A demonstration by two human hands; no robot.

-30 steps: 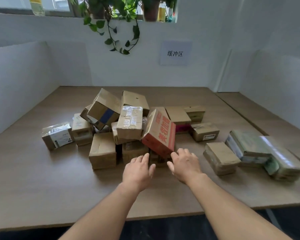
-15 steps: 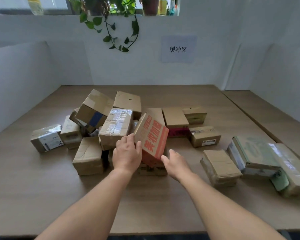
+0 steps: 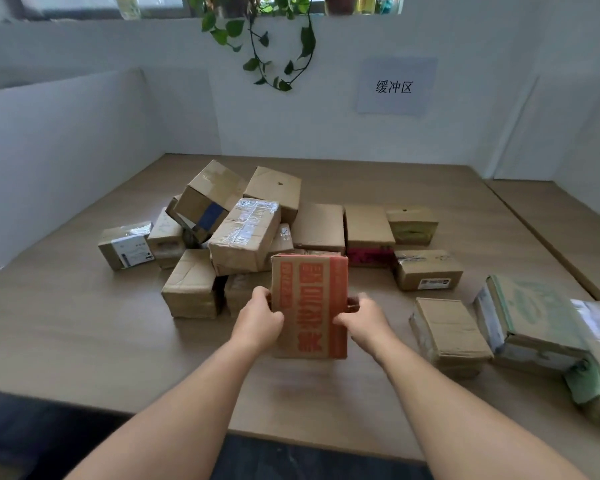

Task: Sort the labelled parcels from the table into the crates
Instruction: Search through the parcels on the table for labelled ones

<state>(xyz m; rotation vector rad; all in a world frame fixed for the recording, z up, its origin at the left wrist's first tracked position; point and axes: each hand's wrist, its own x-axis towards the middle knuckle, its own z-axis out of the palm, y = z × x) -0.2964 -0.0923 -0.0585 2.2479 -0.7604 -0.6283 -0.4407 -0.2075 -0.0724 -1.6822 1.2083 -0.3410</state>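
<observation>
Above the near part of the table (image 3: 84,341) | red-printed box (image 3: 309,306) held between both hands, printed face up | left hand (image 3: 258,320) grips its left edge | right hand (image 3: 362,320) grips its right edge | pile of parcels (image 3: 243,237) just behind
</observation>
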